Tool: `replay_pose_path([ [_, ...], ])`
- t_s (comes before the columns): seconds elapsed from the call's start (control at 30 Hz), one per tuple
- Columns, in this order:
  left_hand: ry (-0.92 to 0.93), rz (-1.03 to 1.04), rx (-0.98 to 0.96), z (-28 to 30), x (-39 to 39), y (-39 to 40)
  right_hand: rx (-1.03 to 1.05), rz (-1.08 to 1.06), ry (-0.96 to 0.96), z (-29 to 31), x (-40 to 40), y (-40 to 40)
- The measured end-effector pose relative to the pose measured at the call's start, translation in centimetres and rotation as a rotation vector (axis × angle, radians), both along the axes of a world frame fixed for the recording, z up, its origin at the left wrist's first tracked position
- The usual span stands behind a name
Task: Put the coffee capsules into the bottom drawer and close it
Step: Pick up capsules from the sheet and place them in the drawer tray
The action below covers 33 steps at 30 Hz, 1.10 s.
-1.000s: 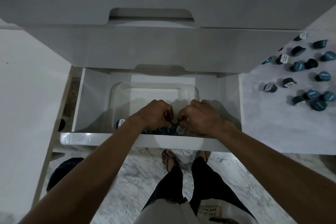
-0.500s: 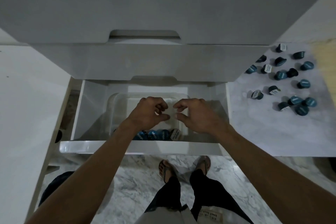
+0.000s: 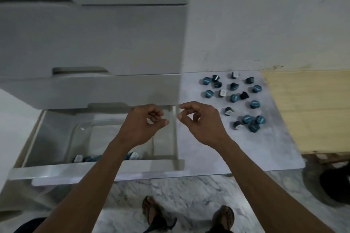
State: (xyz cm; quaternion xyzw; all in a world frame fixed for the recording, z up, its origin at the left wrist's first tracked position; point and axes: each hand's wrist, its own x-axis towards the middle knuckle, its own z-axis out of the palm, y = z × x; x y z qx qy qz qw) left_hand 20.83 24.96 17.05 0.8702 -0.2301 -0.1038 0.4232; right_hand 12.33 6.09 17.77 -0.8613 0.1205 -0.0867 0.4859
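The bottom drawer (image 3: 98,170) stands pulled out at lower left, with a clear plastic tub (image 3: 79,138) inside it. A few blue coffee capsules (image 3: 132,155) lie at the tub's near end, partly hidden by my left forearm. Several more blue and dark capsules (image 3: 234,98) lie scattered on a grey marble-look board (image 3: 265,149) to the right. My left hand (image 3: 144,125) hovers over the drawer's right side, fingers loosely curled and empty. My right hand (image 3: 198,121) hovers at the board's left edge, also empty and loosely curled.
White closed drawer fronts (image 3: 94,39) rise above the open drawer. A white wall (image 3: 265,15) stands behind the board, a yellow wooden surface (image 3: 312,109) lies to its right. A dark round object (image 3: 333,183) sits on the marble floor at far right. My sandalled feet (image 3: 151,212) are below.
Both hands have lifted out of the tub, leaving capsules inside it, and moved right toward the board. The view has swung right, showing more of the scattered capsules.
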Motion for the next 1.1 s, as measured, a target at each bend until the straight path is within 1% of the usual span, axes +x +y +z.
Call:
replay_pose_path([
  [0.1, -0.01, 0.011, -0.039, 0.8, -3.0, -6.5, 0.006, -0.081, -0.016, 0.1, -3.6, -6.7],
  [0.17, 0.003, 0.015, -0.047, 0.4, -5.3, -11.1, -0.015, -0.132, -0.013, -0.5, -5.8, -11.2],
  [0.3, -0.001, 0.008, -0.035, -2.1, -9.3, -18.6, -0.039, -0.211, 0.038, -2.1, -9.4, -19.3],
  [0.43, 0.02, 0.031, 0.035, -5.0, -11.4, -22.6, -0.101, -0.284, 0.082, -3.8, -11.2, -24.4],
  [0.6, 0.03, 0.043, 0.087, -8.6, -10.9, -25.2, -0.087, -0.314, 0.173, -7.7, -11.0, -27.5],
  [0.87, 0.163, 0.053, 0.229, -14.2, -8.7, -29.5, -0.228, -0.206, 0.328, -13.5, -9.0, -30.1],
  [0.97, 0.153, 0.058, 0.267, -15.6, -8.2, -30.5, -0.264, -0.148, 0.338, -15.2, -8.3, -30.6],
  [1.1, 0.094, 0.085, 0.215, -16.8, -7.7, -31.1, -0.325, -0.073, 0.329, -17.0, -7.6, -31.0],
])
